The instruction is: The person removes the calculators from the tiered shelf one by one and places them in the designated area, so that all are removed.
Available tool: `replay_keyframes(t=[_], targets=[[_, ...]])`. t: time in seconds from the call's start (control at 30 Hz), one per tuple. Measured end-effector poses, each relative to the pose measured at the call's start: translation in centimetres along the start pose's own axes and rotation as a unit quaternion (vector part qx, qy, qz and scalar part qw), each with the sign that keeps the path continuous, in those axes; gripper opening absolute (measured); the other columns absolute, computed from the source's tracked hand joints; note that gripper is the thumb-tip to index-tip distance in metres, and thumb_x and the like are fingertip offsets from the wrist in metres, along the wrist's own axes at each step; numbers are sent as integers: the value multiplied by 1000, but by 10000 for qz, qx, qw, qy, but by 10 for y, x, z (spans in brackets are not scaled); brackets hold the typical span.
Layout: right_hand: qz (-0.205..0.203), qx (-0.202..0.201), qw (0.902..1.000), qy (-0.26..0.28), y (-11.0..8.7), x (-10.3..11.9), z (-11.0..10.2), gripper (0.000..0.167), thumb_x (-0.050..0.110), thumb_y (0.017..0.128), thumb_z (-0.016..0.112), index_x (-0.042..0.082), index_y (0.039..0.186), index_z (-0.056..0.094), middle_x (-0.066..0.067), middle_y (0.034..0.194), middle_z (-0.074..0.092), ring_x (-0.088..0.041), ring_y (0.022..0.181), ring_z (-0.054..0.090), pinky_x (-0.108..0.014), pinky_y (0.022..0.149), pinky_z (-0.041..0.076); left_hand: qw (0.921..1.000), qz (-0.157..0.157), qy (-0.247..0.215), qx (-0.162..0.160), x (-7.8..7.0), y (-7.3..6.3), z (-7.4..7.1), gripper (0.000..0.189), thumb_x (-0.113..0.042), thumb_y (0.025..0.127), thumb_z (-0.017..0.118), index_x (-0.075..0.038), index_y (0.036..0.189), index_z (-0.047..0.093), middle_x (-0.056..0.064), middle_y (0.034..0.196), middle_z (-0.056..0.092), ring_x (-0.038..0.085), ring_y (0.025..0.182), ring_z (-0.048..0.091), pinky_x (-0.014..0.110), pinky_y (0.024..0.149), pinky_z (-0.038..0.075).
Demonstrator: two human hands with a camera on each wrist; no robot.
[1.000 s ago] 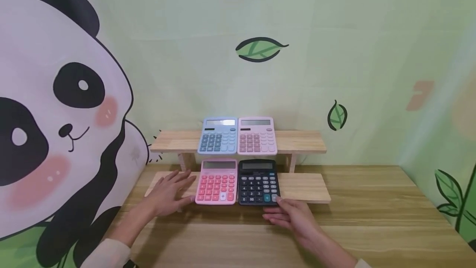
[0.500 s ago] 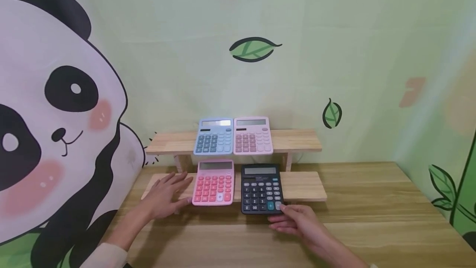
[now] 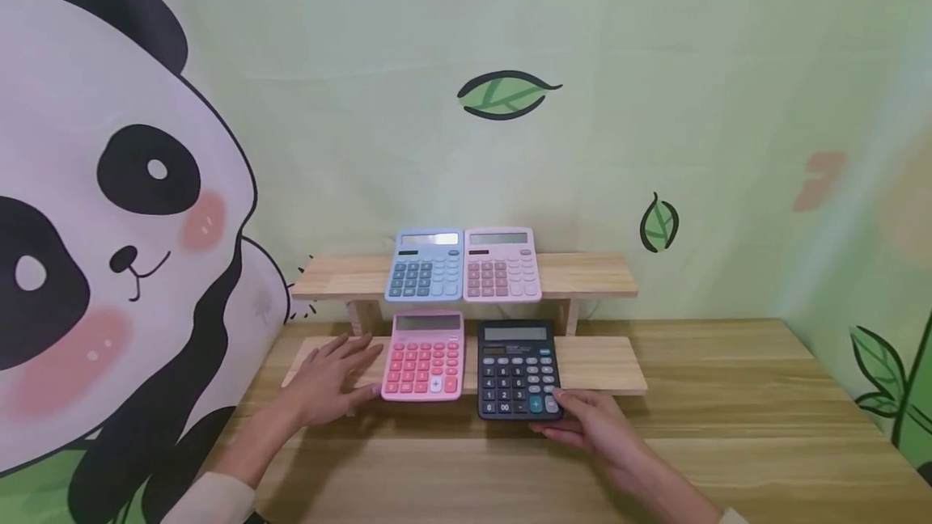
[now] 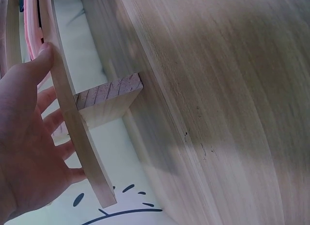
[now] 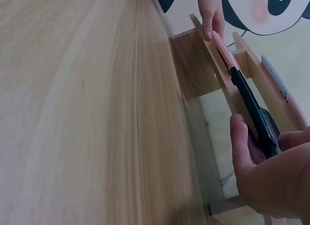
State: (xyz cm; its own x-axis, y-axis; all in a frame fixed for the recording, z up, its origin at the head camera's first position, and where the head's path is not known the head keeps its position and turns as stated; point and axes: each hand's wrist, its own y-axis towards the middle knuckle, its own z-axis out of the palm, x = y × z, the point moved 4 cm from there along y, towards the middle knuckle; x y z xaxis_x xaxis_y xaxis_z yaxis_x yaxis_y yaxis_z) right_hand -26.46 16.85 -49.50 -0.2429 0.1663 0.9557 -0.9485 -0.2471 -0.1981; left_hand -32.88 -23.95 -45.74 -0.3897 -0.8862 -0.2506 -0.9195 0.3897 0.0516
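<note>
My right hand [image 3: 600, 431] pinches the lower right corner of a black calculator [image 3: 518, 370], thumb on top and fingers underneath. In the right wrist view the black calculator [image 5: 254, 106] shows edge-on between thumb and fingers. Its lower end juts past the front edge of the lower shelf [image 3: 600, 364]. To its left, a small gap away, lies a pink calculator [image 3: 424, 356] on the same shelf. My left hand [image 3: 328, 382] rests with spread fingers on that shelf's left end, its thumb at the pink calculator's lower left corner. In the left wrist view the left hand [image 4: 29, 133] lies along the board.
A blue calculator [image 3: 425, 265] and a pale pink calculator [image 3: 502, 265] lie side by side on the upper shelf [image 3: 590, 275]. The two-tier wooden stand is on a wood-grain table [image 3: 728, 411]. Behind hangs a green cloth [image 3: 364, 144] printed with a panda and leaves.
The right hand has drawn the black calculator toward the person and slightly right, opening a gap beside the pink calculator. The left hand has stayed in place.
</note>
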Motion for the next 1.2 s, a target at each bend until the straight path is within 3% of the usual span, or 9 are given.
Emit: replay_keyframes(t=[0.43,0.8,1.03,1.2], targets=[[154,-415,9981,424,5,-2,4,54,25,112,54,-18,145,46,-25,117,75,-32,100,78,-36,93,62,10000,14,-12,-51,-1,0,0,79,-66,99,61,-17,160,50,14,169,37,51,156,25,79,119,19],[46,18,9998,208,-3,3,3,53,19,112,55,-18,148,42,-21,120,74,-30,102,77,-37,94,62,10000,2,10,-72,-1,2,-1,78,-64,100,61,-16,160,49,15,169,37,52,155,25,79,119,18],[-46,-187,9996,228,-5,3,-1,46,13,109,59,-19,141,50,-17,121,74,-21,107,75,-35,97,60,9999,66,-15,-79,-4,4,-2,78,-64,100,62,-16,160,50,15,169,38,52,155,26,80,118,19],[-162,-136,9996,204,-4,3,-2,48,12,107,62,-19,142,48,-18,125,72,-22,109,74,-36,100,59,9999,76,38,-127,-2,2,0,77,-64,100,61,-15,159,51,15,168,40,53,154,27,80,117,20]])
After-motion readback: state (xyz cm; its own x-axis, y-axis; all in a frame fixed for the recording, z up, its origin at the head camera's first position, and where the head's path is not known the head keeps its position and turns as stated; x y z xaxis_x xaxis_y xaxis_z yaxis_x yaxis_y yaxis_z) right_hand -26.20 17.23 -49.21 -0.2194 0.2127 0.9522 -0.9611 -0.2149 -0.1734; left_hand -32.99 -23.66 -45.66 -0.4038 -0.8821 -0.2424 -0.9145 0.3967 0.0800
